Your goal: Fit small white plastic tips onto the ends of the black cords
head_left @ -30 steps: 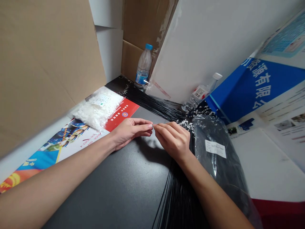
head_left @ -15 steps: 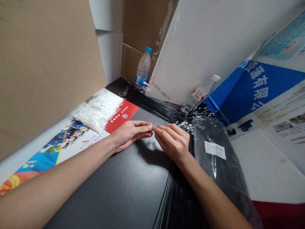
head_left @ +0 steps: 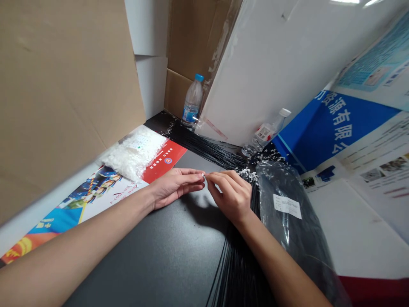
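Above the dark tabletop [head_left: 153,251], my two hands meet fingertip to fingertip. My left hand [head_left: 177,186] pinches a tiny white plastic piece [head_left: 203,175] between thumb and fingers. The fingertips of my right hand [head_left: 230,194] are pinched together against the other side of that piece; whatever they grip is too small to make out. Beneath and beside my right wrist runs a bundle of thin black wires [head_left: 238,264], with small white ends [head_left: 247,174] clustered at its top. Another bundle of black wires [head_left: 207,147] lies across the back of the table.
A clear bag of white pieces [head_left: 136,153] rests on a printed red and white sheet [head_left: 164,160] at left. Two plastic bottles, one blue-capped [head_left: 192,100] and one white-capped [head_left: 271,130], stand behind. A labelled clear bag [head_left: 281,230] lies right. Cardboard [head_left: 70,85] rises at left.
The view has tilted slightly upward, so the scene sits lower. My right fingers have shifted a little, with a gap now showing behind their pinch. The white piece shows more clearly in my left fingertips.
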`<state>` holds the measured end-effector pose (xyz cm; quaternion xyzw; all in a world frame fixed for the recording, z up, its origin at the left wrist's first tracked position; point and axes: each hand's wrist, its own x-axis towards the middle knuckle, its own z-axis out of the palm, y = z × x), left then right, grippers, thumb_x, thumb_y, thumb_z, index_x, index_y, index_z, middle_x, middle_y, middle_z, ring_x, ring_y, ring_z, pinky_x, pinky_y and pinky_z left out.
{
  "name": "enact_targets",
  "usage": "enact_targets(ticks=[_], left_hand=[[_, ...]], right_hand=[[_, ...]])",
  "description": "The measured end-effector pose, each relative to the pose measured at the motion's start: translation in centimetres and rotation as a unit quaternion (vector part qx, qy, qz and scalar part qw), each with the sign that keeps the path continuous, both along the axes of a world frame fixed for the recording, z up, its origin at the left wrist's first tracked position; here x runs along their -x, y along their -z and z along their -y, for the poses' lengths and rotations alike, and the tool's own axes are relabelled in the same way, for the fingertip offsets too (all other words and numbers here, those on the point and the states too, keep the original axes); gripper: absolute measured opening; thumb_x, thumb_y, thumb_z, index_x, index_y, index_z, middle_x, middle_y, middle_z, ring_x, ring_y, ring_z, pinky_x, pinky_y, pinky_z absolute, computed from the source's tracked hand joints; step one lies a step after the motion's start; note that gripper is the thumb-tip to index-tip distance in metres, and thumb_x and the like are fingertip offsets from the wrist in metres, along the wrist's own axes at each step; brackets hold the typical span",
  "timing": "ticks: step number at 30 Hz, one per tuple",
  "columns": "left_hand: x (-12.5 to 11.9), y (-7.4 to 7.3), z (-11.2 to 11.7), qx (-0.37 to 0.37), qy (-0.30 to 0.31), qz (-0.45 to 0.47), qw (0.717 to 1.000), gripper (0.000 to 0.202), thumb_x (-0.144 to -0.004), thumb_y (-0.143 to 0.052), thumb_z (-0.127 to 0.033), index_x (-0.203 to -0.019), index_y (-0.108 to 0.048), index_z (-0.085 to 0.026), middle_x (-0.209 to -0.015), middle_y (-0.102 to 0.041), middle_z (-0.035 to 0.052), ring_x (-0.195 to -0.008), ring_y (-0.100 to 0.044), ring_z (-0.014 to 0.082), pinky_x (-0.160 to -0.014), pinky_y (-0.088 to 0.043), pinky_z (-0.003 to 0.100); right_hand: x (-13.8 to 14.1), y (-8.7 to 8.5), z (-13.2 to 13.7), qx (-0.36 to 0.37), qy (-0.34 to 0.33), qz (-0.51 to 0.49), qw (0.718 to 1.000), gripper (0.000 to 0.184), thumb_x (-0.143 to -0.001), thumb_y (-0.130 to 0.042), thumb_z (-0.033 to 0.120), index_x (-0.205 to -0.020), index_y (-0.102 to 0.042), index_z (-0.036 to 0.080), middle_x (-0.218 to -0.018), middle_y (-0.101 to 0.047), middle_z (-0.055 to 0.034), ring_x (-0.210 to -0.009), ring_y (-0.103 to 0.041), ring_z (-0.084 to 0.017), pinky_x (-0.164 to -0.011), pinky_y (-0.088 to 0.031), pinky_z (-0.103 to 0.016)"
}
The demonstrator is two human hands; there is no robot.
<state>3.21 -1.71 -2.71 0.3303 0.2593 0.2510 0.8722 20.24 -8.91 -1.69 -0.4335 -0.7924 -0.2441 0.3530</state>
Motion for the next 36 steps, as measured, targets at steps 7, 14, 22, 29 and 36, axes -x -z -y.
enact_targets(ticks=[7,14,22,29,36], left_hand=[[-0.1,0.2,-0.1,-0.004,0.007,0.019,1.000,0.007,-0.075,-0.078,-0.013,-0.081,-0.077,-0.012,-0.083,-0.071,0.0040,-0.078,-0.064,0.0094,-0.087,-0.053,0.023],[-0.2,0.4,-0.1,0.005,-0.004,0.016,1.000,0.008,-0.075,-0.078,-0.011,-0.082,-0.075,-0.010,-0.083,-0.070,0.0038,-0.078,-0.065,0.0098,-0.081,-0.054,0.020],[-0.1,0.5,-0.2,-0.004,-0.003,0.012,1.000,0.010,-0.074,-0.080,-0.014,-0.082,-0.075,-0.011,-0.081,-0.070,0.0027,-0.078,-0.064,0.0098,-0.082,-0.053,0.022],[0.0,0.2,-0.1,-0.013,-0.003,-0.011,1.000,0.012,-0.072,-0.081,-0.016,-0.082,-0.076,-0.011,-0.084,-0.071,0.0044,-0.082,-0.064,0.0116,-0.091,-0.051,0.029],[0.2,0.3,-0.3,-0.069,-0.008,-0.025,0.997,0.018,-0.067,-0.084,-0.019,-0.080,-0.074,-0.013,-0.080,-0.070,0.0022,-0.074,-0.065,0.0125,-0.082,-0.053,0.030]], right_hand=[[0.0,0.0,0.0,0.004,0.001,0.014,1.000,0.016,-0.088,-0.062,0.009,-0.098,-0.066,0.021,-0.085,-0.076,-0.0014,-0.071,-0.065,-0.015,-0.068,-0.053,-0.028],[-0.3,-0.2,0.1,-0.001,0.010,0.046,0.999,0.013,-0.090,-0.060,0.010,-0.097,-0.067,0.019,-0.085,-0.076,-0.0010,-0.070,-0.063,-0.013,-0.068,-0.051,-0.026],[-0.7,-0.7,0.3,-0.008,0.002,0.102,0.995,0.014,-0.090,-0.061,0.011,-0.100,-0.069,0.017,-0.093,-0.076,-0.0023,-0.072,-0.062,-0.014,-0.066,-0.047,-0.029],[-1.0,-1.6,0.5,-0.044,-0.006,0.186,0.982,0.015,-0.093,-0.056,0.009,-0.100,-0.069,0.015,-0.094,-0.076,-0.0049,-0.075,-0.060,-0.017,-0.063,-0.043,-0.032],[-0.9,-1.0,0.2,-0.005,-0.020,0.157,0.987,0.013,-0.092,-0.057,0.009,-0.099,-0.065,0.016,-0.092,-0.076,-0.0040,-0.075,-0.060,-0.017,-0.065,-0.044,-0.033]])
